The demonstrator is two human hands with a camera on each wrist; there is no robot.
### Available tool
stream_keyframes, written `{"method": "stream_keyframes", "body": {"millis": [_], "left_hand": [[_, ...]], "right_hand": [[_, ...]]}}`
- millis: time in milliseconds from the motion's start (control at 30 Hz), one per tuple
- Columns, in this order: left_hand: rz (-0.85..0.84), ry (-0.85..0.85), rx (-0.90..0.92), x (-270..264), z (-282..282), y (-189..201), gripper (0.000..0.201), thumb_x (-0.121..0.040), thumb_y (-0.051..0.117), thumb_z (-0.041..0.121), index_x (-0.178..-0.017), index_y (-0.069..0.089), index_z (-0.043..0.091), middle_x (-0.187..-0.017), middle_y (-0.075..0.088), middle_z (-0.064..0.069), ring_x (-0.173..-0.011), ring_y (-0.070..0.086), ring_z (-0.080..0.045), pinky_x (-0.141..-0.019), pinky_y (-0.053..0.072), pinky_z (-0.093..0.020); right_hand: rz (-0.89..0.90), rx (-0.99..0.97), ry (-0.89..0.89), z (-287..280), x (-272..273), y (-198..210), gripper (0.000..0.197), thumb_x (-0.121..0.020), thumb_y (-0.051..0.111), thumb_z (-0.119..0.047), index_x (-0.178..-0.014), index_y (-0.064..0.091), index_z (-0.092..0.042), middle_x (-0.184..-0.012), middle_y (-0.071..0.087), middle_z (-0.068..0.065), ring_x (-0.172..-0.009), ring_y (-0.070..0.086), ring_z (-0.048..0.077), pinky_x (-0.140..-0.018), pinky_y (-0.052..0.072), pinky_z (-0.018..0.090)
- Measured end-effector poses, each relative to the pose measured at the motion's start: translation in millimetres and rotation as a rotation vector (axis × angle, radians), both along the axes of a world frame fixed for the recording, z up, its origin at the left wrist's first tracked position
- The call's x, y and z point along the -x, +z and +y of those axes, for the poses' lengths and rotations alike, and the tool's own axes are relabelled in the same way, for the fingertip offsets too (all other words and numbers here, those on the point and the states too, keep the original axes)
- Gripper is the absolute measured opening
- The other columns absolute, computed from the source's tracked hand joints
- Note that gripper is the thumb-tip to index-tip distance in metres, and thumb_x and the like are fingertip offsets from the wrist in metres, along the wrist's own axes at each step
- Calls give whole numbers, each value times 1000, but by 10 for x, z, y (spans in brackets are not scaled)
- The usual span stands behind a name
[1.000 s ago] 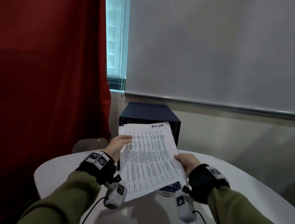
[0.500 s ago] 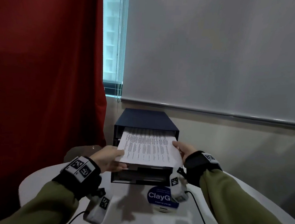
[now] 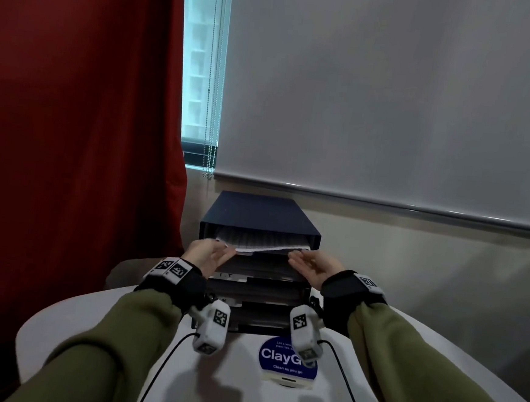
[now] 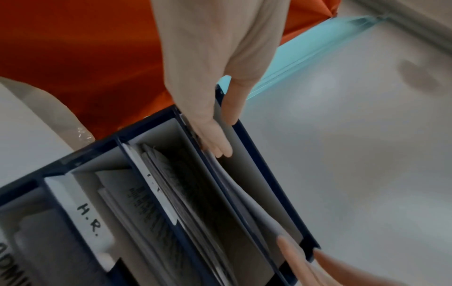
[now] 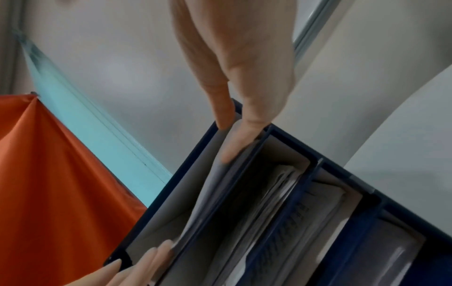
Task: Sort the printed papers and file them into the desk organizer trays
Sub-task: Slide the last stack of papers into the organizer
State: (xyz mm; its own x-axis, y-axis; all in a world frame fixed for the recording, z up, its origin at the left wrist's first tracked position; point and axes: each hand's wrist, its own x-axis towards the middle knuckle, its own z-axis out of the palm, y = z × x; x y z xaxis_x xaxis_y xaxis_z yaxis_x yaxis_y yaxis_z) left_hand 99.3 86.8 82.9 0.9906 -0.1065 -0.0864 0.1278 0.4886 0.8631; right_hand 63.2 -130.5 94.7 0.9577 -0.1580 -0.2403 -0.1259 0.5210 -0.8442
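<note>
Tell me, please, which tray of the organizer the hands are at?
The top tray of the desk organizer: both hands, left and right, are at its paper; lower trays go untouched.

The desk organizer (image 3: 260,219) stands on the desk (image 3: 236,385) with the printed papers (image 3: 263,243) in its top tray, the left hand (image 3: 207,255) at its front left corner, the right hand (image 3: 315,266) at its front right corner, and a round sign (image 3: 287,359) before it.

Both hands fill the top slot of the organizer (image 3: 261,211); lower trays hold papers (image 4: 156,193). A round sign (image 3: 287,359) stands on the desk (image 3: 95,320) just in front.
</note>
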Motion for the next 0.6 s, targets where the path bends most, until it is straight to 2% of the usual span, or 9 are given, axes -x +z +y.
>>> {"method": "stream_keyframes", "body": {"millis": [67, 133, 200, 267, 300, 400, 467, 533, 600], "left_hand": [[-31, 5, 38, -52, -19, 38, 28, -97, 34, -9, -124, 41, -9, -136, 38, -25, -136, 38, -37, -103, 42, -45], [-54, -32, 63, -69, -27, 67, 21, -100, 30, -3, -116, 44, -2, -135, 37, -21, -140, 30, -33, -108, 36, -50], [-67, -57, 2, -90, -40, 81, 37, -102, 28, 1, -138, 30, -7, -149, 27, -19, -143, 26, -31, -110, 34, -52], [-62, -91, -37, -98, -70, 101, 53, -102, 29, 3, -149, 4, -1, -156, 17, -16, -139, 33, -33, -106, 38, -51], [-67, -82, -98, -81, -90, 116, 52, -102, 29, 4, -150, 7, 0, -152, 25, -15, -133, 40, -34, -101, 42, -49], [-97, 6, -367, -58, -148, 132, 32, -100, 35, 2, -131, 41, -3, -123, 46, -16, -105, 56, -29, -86, 50, -43], [-175, 136, -705, -103, -130, 35, 36, -97, 41, 5, -131, 47, -3, -130, 51, -19, -108, 58, -31, -95, 50, -43], [-314, 245, -1105, -116, -91, -47, 36, -94, 43, 12, -127, 56, 6, -126, 60, -16, -112, 58, -31, -94, 49, -33], [-384, 266, -1253, -113, -75, -107, 37, -94, 42, 16, -126, 58, 16, -127, 62, -9, -117, 57, -28, -96, 48, -33]], "right_hand": [[-26, 37, 6, 65, -55, 22, 18, -100, 37, 2, -87, 50, 2, -144, 43, 20, -135, 43, 27, -111, 36, 47], [-52, 95, 19, 122, -69, 13, 15, -99, 40, 2, -110, 50, 1, -147, 38, 16, -136, 40, 25, -107, 39, 52], [-113, 167, 77, 179, -47, -2, 46, -99, 41, 2, -144, 31, -5, -152, 30, 10, -139, 36, 23, -107, 37, 55], [-156, 164, 113, 241, -17, 22, 56, -100, 40, 0, -150, 18, -8, -153, 29, 8, -140, 34, 22, -107, 36, 56], [-150, 144, 107, 252, -19, 35, 55, -100, 41, 0, -150, 19, -8, -152, 31, 9, -140, 34, 23, -105, 39, 56], [-109, 172, 6, 223, -96, 14, 30, -100, 38, 1, -129, 40, -1, -144, 40, 12, -134, 43, 26, -91, 47, 50], [-79, 334, -72, 197, -143, -52, 33, -100, 38, -4, -132, 41, 0, -132, 49, 13, -124, 52, 27, -76, 53, 41], [-88, 574, -131, 180, -175, -133, 41, -97, 44, -8, -138, 43, -2, -111, 55, 11, -99, 61, 23, -55, 51, 29], [-145, 762, -128, 137, -235, -220, 40, -95, 48, -10, -135, 50, -6, -103, 57, 7, -84, 59, 19, -44, 45, 22]]}}
